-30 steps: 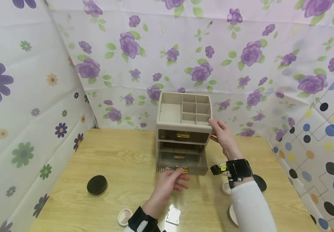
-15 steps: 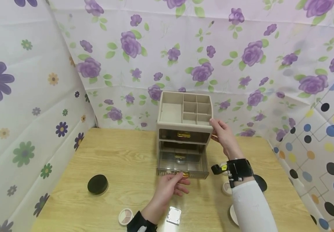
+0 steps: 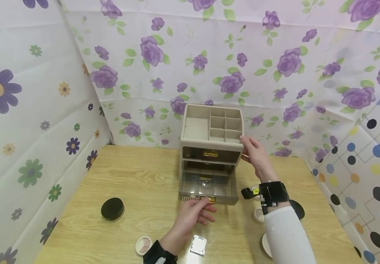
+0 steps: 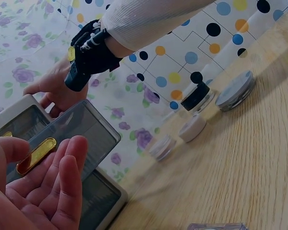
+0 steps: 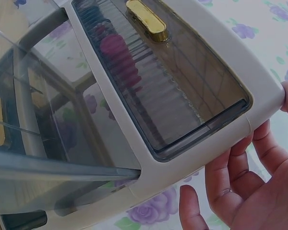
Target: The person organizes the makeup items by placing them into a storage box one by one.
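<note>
A cream cosmetics organizer (image 3: 209,142) stands at the back of the table, with divided compartments on top. Its clear middle drawer (image 3: 226,200) is pulled out; the top drawer (image 3: 194,154) is closed. My left hand (image 3: 188,219) pinches the gold drawer handle (image 4: 36,157), thumb above and fingers below. My right hand (image 3: 257,157) grips the organizer's right front corner, thumb at the top edge and fingers against the side. In the right wrist view, a pinkish-red item (image 5: 120,60) shows through the closed drawer front.
A black-lidded round jar (image 3: 112,209) lies at left. Nearer are a three-colour round palette (image 3: 143,245) and a small square case (image 3: 198,245). Beside the right forearm are a small round pot (image 3: 258,215), a black-lidded jar (image 3: 297,209) and a pale round container (image 3: 266,246). Patterned cloth walls surround the table.
My left hand has drawn the middle drawer a little further out toward me, mostly in the first half second. The right hand keeps its grip on the organizer.
</note>
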Demonstrator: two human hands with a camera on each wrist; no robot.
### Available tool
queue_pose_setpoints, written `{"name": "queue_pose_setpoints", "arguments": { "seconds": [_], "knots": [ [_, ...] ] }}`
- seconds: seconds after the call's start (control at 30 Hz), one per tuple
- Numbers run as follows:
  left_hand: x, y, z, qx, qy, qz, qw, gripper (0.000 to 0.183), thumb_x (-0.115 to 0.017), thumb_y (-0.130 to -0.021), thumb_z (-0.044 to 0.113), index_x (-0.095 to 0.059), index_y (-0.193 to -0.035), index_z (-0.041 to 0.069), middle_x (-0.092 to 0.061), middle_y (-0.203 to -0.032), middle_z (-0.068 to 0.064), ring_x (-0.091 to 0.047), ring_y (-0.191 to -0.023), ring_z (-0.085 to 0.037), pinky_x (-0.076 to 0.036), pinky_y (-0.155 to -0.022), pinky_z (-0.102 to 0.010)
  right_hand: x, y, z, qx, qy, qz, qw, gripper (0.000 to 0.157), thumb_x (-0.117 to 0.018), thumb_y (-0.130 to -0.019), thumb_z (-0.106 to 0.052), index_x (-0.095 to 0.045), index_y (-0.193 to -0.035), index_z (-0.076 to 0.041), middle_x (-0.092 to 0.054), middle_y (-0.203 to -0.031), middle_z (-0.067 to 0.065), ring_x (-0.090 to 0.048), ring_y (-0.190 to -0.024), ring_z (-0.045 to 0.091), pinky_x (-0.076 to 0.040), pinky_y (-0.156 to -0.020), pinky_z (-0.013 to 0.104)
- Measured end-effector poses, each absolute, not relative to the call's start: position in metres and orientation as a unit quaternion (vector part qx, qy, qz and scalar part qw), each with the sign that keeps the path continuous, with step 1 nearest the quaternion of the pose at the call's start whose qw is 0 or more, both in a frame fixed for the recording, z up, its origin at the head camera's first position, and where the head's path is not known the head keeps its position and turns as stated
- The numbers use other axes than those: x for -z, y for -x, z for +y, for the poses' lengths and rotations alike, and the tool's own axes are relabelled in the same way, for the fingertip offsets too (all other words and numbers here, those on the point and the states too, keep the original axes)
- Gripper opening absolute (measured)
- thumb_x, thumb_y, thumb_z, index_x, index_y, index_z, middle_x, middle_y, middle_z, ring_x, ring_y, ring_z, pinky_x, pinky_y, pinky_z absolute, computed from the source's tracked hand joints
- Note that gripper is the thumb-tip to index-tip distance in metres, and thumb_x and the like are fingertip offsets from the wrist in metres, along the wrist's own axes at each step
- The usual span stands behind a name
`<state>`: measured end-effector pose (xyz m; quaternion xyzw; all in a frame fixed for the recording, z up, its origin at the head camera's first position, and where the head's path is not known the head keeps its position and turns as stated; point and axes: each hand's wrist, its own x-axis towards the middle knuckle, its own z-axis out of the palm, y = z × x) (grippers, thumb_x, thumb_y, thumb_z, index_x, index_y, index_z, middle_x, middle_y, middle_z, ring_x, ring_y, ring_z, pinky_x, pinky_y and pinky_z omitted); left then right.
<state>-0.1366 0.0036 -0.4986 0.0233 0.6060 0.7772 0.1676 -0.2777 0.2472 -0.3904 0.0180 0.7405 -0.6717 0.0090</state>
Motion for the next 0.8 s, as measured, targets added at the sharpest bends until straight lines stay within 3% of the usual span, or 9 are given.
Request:
{"name": "queue_pose_setpoints", "arguments": {
  "seconds": [0.27,0.53,0.67,0.8],
  "knots": [
    [0.5,0.138,-0.003,-0.778,-0.02,0.601,0.183,0.043,-0.059,-0.099,0.041,-0.07,-0.104,-0.001,-0.074,-0.095,-0.015,-0.07,-0.072,-0.025,-0.054,-0.053,-0.022,0.395,0.278,0.251,0.653,-0.012,0.757,0.019,0.061,-0.055,-0.092,-0.064,-0.053,-0.127,-0.014,-0.061,-0.108,0.0,-0.061,-0.101,0.012,-0.051,-0.087,0.031],
    [0.499,0.137,-0.032,-0.729,-0.082,0.646,0.212,0.041,-0.053,-0.102,0.038,-0.07,-0.109,0.001,-0.072,-0.099,-0.019,-0.069,-0.074,-0.031,-0.057,-0.057,-0.029,0.395,0.281,0.249,0.651,-0.012,0.759,0.015,0.056,-0.055,-0.092,-0.065,-0.055,-0.118,-0.016,-0.06,-0.104,0.0,-0.06,-0.098,0.014,-0.048,-0.093,0.042],
    [0.498,0.136,-0.065,-0.711,-0.12,0.652,0.236,0.045,-0.05,-0.104,0.036,-0.066,-0.115,-0.004,-0.071,-0.1,-0.019,-0.069,-0.077,-0.035,-0.056,-0.056,-0.027,0.394,0.28,0.247,0.655,-0.011,0.755,0.017,0.054,-0.055,-0.093,-0.063,-0.054,-0.117,-0.015,-0.061,-0.102,0.0,-0.06,-0.095,0.011,-0.051,-0.087,0.034],
    [0.488,0.138,-0.105,-0.692,-0.133,0.669,0.234,0.046,-0.046,-0.106,0.038,-0.064,-0.122,-0.002,-0.07,-0.105,-0.02,-0.068,-0.082,-0.036,-0.056,-0.06,-0.029,0.393,0.279,0.248,0.654,-0.015,0.756,0.016,0.055,-0.054,-0.094,-0.062,-0.053,-0.12,-0.014,-0.06,-0.102,-0.001,-0.06,-0.093,0.01,-0.051,-0.082,0.029]
  ]
}}
